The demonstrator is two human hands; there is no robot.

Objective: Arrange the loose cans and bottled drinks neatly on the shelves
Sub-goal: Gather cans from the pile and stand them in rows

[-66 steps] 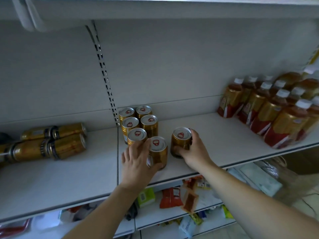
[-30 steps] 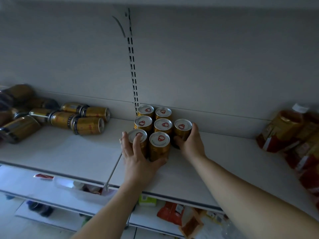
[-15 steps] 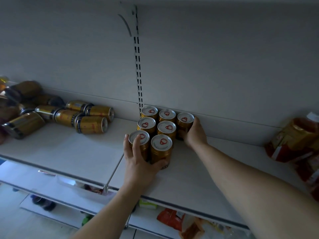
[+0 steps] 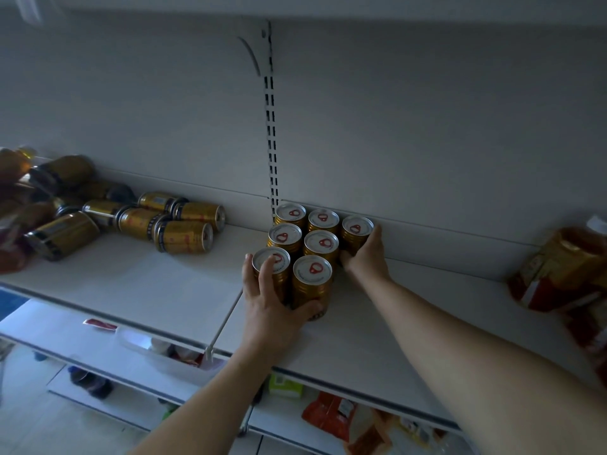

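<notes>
Several gold cans with silver tops stand upright in a tight block on the white shelf (image 4: 377, 330), against the back wall. My left hand (image 4: 274, 310) wraps around the two front cans (image 4: 312, 269), thumb at the right one's base and fingers over the left one. My right hand (image 4: 366, 257) grips the back-right can (image 4: 357, 227), which stands beside the back row near the wall. More gold cans (image 4: 184, 236) lie on their sides in a loose heap at the shelf's left.
Bottled tea drinks (image 4: 565, 267) with red labels stand at the right edge. Dark bottles (image 4: 62, 170) lie piled at the far left. A slotted upright (image 4: 270, 133) runs up the back wall. Lower shelves hold packets (image 4: 328, 415) and a plastic tray (image 4: 164, 353).
My right hand pushed its can from the front of the shelf back and left to the wall, beside the back row. My left hand stayed on the front cans. The view shifted left.
</notes>
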